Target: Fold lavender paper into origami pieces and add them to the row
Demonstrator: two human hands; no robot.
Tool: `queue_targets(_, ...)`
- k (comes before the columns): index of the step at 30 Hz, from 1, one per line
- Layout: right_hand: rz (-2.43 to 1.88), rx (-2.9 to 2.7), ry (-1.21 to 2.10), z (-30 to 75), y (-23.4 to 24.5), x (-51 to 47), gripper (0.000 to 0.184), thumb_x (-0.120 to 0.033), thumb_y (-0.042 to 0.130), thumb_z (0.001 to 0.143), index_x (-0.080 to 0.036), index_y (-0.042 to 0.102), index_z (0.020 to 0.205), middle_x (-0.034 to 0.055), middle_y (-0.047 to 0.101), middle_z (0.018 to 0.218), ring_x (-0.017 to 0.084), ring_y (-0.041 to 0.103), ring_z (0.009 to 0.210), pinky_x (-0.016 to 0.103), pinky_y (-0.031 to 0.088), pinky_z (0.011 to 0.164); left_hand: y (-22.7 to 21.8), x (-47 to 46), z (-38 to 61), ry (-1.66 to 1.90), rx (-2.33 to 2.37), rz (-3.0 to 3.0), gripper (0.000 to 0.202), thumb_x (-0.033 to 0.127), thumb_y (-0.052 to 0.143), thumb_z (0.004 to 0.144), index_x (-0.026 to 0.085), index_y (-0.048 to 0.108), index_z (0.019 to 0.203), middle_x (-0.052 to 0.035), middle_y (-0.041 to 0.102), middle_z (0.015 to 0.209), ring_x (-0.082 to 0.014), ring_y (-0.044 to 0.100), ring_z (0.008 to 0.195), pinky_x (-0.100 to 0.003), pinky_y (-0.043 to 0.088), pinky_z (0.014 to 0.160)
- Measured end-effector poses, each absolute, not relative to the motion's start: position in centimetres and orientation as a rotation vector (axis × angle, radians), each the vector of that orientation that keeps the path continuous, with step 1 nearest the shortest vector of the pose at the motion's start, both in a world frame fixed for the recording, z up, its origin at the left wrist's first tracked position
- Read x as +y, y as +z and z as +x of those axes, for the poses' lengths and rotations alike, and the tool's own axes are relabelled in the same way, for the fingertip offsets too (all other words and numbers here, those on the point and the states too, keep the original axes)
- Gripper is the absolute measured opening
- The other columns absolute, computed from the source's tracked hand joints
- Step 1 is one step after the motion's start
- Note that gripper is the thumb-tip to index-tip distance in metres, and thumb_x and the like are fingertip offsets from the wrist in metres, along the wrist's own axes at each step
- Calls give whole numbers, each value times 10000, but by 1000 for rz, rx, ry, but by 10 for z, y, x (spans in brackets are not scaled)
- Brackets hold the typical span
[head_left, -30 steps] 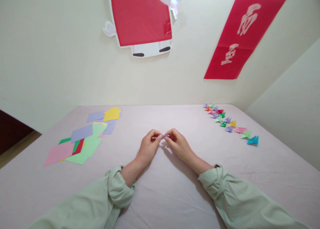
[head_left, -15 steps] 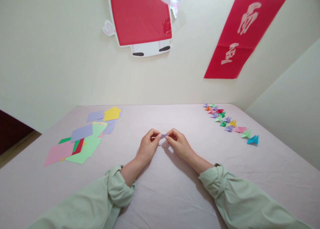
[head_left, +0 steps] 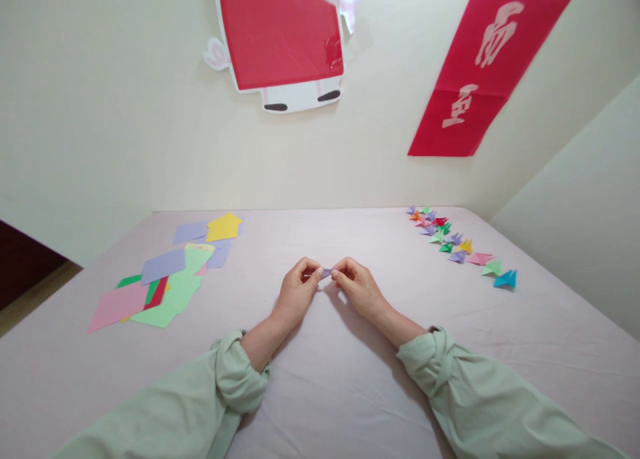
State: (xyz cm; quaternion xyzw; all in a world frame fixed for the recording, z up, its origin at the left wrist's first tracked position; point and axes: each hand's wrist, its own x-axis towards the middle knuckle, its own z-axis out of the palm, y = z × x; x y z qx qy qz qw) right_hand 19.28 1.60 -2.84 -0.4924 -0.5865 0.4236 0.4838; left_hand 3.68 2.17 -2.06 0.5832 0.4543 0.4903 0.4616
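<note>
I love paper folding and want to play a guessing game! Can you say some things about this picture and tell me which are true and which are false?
1. Both hands pinch one small purple paper piece. True: the left hand and right hand hold it between their fingers.
2. The flat paper sheets lie to the person's right. False: they lie to the left.
3. A row of small folded paper shapes sits on the right side of the table. True.
4. The folded shape nearest the person in that row is red. False: it is the blue one.
5. The sleeves are green. True.
</note>
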Motion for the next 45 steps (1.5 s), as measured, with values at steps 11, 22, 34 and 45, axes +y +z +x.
queue_targets(11, -1207, -1406, 980, 196, -27, 18, 137, -312, 561, 808, -188, 560, 748, -24, 553, 662, 131, 508, 621, 262, 398, 606, -20, 22, 36, 1093, 1164, 1601, 88, 234, 560, 800, 170, 563, 739, 19, 580, 739, -116, 542, 698, -230, 434, 664)
queue_targets(22, -1133, -1449, 1008, 197, -23, 17, 131, -303, 540, 817, -206, 513, 734, -36, 500, 679, 129, 480, 633, 257, 383, 602, -21, 19, 36, 1014, 1177, 1717, 75, 188, 531, 792, 175, 544, 720, 25, 562, 699, -119, 519, 676, -231, 409, 641)
queue_targets(34, -1142, -1448, 911, 191, -22, 11, 115, -307, 577, 827, -202, 531, 839, -8, 569, 795, 142, 549, 713, 274, 452, 658, -18, 15, 34, 1174, 1257, 1933, 98, 163, 521, 841, 191, 524, 747, 6, 556, 784, -140, 540, 766, -260, 421, 717)
queue_targets(45, -1133, -1432, 925, 192, -22, 11, 140, -337, 576, 847, -206, 557, 893, 18, 607, 848, 153, 588, 725, 291, 483, 683, -9, 9, 32, 1090, 1387, 2252, 101, 189, 489, 893, 212, 499, 795, -25, 571, 838, -186, 538, 822, -309, 403, 746)
